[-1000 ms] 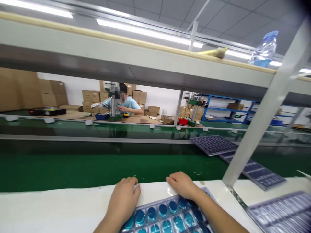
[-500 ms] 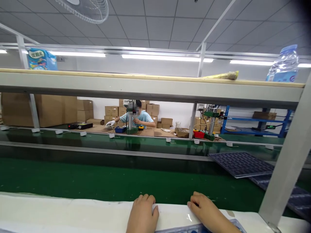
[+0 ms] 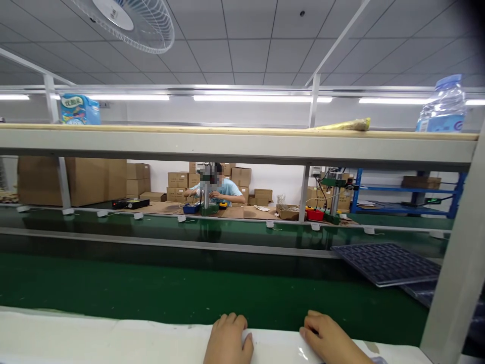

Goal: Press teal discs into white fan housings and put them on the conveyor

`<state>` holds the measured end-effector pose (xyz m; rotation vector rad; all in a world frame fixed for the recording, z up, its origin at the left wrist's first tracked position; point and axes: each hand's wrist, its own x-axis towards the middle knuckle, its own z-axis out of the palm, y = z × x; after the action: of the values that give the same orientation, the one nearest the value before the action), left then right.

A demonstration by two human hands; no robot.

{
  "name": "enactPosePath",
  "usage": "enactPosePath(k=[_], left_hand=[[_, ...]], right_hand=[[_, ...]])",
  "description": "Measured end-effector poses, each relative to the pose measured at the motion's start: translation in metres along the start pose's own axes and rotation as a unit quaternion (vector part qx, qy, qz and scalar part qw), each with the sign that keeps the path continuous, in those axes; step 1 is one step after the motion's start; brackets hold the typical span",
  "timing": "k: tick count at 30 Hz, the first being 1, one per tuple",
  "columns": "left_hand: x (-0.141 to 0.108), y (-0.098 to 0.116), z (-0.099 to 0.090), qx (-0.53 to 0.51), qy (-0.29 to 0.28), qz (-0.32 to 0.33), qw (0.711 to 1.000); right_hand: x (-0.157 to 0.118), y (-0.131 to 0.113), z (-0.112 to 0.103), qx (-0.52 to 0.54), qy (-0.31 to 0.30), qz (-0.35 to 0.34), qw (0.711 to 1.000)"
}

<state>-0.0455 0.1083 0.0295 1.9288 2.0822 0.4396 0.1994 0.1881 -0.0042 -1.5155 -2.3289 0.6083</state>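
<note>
My left hand (image 3: 228, 341) rests at the far edge of the white work surface (image 3: 113, 338), palm down. Its fingers lie forward over the edge and the thumb stands apart; nothing shows in it. To its right, my right hand (image 3: 329, 337) lies at the same edge with fingers curled in and the thumb near the index finger. No object is visible in it, though the underside of the fingers is hidden. A small piece of a clear plastic tray (image 3: 379, 360) shows beside my right wrist at the bottom of the view.
Beyond the edge runs a green conveyor belt (image 3: 132, 288). Dark gridded trays (image 3: 386, 263) lie on it at the right, near a grey post (image 3: 450, 273). A shelf beam (image 3: 235, 144) crosses overhead. Across the belt a co-worker (image 3: 229, 189) sits behind a drill press (image 3: 206, 194).
My view has tilted up slightly, so the scene sits lower and the plastic tray has nearly left the picture. Both hands keep their pose at the edge. The co-worker's gloved hand has moved.
</note>
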Motion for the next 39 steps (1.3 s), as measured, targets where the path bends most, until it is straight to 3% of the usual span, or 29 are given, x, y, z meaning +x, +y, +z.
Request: enactPosePath(k=[19, 26, 39], left_hand=[[0.005, -0.006, 0.004, 0.028, -0.007, 0.009, 1.000], [0.005, -0.006, 0.004, 0.026, -0.005, 0.011, 1.000], [-0.001, -0.006, 0.009, 0.001, 0.029, 0.019, 0.999]], right_hand=[[0.005, 0.004, 0.002, -0.011, -0.030, -0.001, 0.999], [0.008, 0.016, 0.007, 0.019, -0.015, -0.020, 1.000], [-0.003, -0.001, -0.004, 0.021, -0.027, -0.008, 0.999]])
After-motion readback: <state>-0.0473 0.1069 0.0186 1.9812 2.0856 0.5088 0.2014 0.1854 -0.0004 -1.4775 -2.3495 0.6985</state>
